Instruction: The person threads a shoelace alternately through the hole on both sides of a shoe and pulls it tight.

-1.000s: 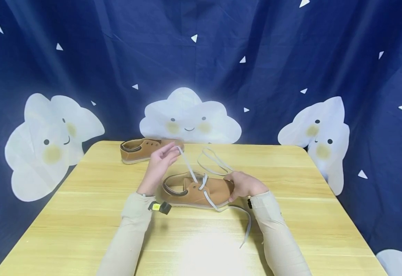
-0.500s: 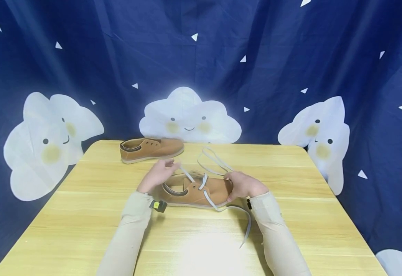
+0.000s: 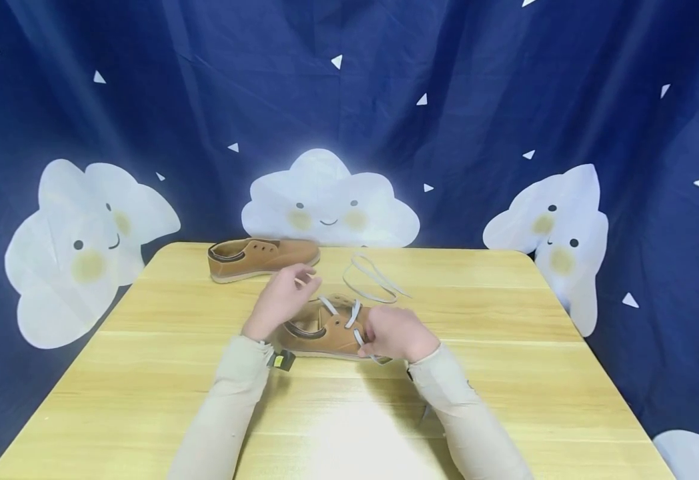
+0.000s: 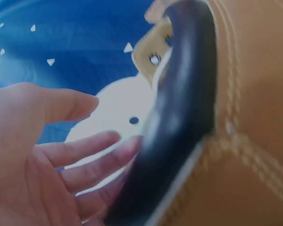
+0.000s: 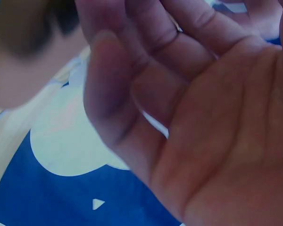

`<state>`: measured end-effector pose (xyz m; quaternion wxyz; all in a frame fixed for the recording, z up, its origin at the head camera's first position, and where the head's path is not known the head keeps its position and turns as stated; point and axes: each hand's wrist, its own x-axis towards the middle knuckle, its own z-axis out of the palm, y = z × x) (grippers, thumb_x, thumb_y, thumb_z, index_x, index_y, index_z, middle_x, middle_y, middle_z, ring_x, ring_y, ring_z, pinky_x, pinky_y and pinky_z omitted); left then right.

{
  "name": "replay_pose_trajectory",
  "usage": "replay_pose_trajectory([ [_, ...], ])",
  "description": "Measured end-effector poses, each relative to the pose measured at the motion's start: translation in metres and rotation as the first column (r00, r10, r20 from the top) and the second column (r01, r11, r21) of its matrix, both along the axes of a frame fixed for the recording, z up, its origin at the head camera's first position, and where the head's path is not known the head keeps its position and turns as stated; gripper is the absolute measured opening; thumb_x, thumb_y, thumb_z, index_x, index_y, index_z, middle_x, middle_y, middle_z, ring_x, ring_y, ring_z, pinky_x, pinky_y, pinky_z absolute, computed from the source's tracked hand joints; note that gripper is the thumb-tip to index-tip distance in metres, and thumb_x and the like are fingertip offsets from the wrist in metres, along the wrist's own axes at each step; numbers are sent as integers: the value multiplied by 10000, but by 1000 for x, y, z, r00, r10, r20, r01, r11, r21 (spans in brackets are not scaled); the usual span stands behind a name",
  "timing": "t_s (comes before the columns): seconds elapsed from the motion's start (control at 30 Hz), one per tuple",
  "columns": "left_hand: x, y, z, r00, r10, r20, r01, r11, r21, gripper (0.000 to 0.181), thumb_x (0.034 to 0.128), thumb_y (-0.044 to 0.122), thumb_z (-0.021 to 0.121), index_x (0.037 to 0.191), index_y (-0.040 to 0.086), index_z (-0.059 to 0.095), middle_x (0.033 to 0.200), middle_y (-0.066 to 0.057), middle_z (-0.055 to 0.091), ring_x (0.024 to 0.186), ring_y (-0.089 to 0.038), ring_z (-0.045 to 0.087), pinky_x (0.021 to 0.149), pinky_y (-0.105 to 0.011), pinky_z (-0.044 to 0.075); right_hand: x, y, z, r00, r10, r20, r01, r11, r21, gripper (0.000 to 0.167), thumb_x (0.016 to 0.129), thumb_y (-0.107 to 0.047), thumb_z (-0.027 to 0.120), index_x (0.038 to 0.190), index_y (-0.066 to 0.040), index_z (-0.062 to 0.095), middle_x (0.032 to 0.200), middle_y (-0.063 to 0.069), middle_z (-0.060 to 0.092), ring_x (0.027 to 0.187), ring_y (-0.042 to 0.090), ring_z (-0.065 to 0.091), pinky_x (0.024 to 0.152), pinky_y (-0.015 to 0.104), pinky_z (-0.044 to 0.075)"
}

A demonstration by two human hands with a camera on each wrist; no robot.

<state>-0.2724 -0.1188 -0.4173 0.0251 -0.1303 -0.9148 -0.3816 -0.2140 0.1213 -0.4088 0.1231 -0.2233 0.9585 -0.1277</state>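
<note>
Shoe [image 3: 331, 341], brown, partly laced, on tabletop [image 3: 145, 387] between a person's two hands.
Left hand [image 3: 280, 301] just beside the collar, fingers loose, released, thumb apart. Right hand [image 3: 400, 333] over the toe end, fingers curled, thumb near the grey lace [image 3: 354, 315]; can't tell from here if they grasp it. One lace loop lies on the wood beyond the toe. Second brown shoe [image 3: 292, 253], eyelets bare, at the far edge, before a blue cloud-print curtain [image 3: 475, 60].
</note>
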Motion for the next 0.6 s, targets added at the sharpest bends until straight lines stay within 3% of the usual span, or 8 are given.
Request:
replay_pose_trajectory([
  [0.13,6,10,6,998,-38,-53,39,999,15,394,1031,364,582,1286,79,677,1168,-96,746,978,-251,713,891,-448,580,3,-12,-6,995,-34,-98,43,995,87,397,775,-306,916,616,-225,560,528,-137,511,513,53,477,533,267,453],
  [0.27,9,18,8,994,-69,-79,69,998,2,364,1030,354,591,1262,90,688,1171,-76,749,979,-244,711,870,-430,584,6,-16,-9,987,-44,-158,62,992,112,363,835,-177,862,652,-187,549,496,-106,482,460,55,431,483,236,425],
  [0.43,12,25,9,990,-97,-103,95,995,-22,332,1033,332,604,1246,95,698,1141,-57,749,978,-226,701,852,-418,579,8,-17,-8,988,-28,-151,49,989,137,506,906,-101,764,571,-203,399,447,-103,351,421,49,336,428,182,312],
  [0.6,16,30,9,982,-145,-120,141,989,-40,318,1030,313,608,1250,101,697,1136,-32,744,996,-200,697,861,-416,582,8,-17,-5,992,-29,-119,45,990,135,558,922,-123,753,537,-219,360,445,-108,331,434,57,336,453,206,323],
])
